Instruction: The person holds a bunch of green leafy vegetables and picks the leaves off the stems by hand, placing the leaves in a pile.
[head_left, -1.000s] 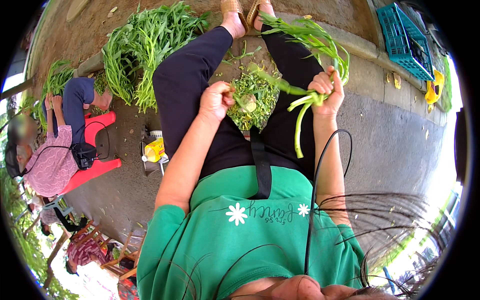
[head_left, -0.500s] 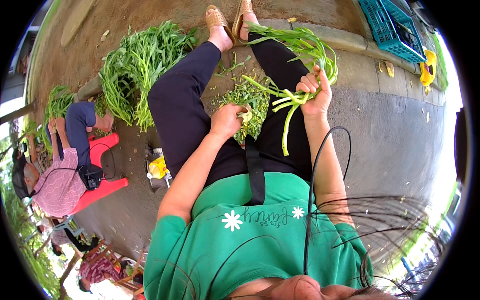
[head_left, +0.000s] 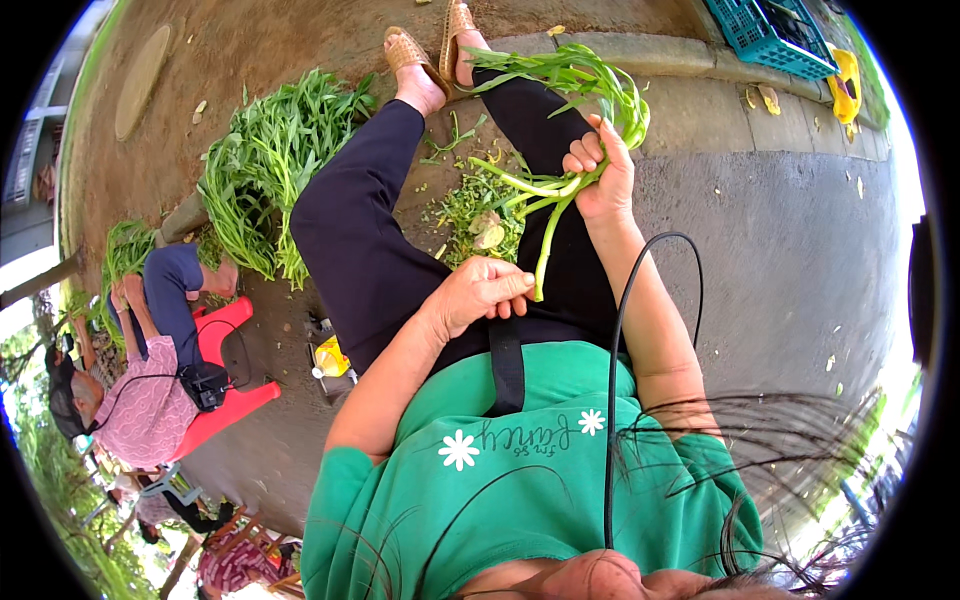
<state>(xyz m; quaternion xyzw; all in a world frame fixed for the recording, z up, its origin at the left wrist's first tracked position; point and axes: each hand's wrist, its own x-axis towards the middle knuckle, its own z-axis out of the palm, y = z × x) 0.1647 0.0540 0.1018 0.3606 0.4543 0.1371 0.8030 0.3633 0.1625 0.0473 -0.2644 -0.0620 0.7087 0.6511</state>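
Note:
My right hand (head_left: 605, 175) is closed round a small bunch of water spinach (head_left: 548, 240). Its leaves bend away past my knuckles, and the pale cut stems fan out towards my lap. Between thumb and fingers, my left hand (head_left: 482, 297) pinches the lower end of the longest stem. Below the stems, between my legs, lies a heap of green and yellowish trimmings (head_left: 462, 215). A pale, withered leaf (head_left: 488, 230) rests on that heap.
A large pile of leafy water spinach (head_left: 275, 165) lies left of my legs. Further left, a person (head_left: 140, 395) sits on a red plastic stool (head_left: 222, 400), with greens ahead. A yellow bottle (head_left: 330, 357) stands near my left arm. A teal crate (head_left: 775, 40) and a yellow bag (head_left: 845, 85) are far right.
My left hand has let go of the pale leaf, which now lies on the trimmings. It has moved nearer me and right, onto a stem end. The bunch has shifted slightly left.

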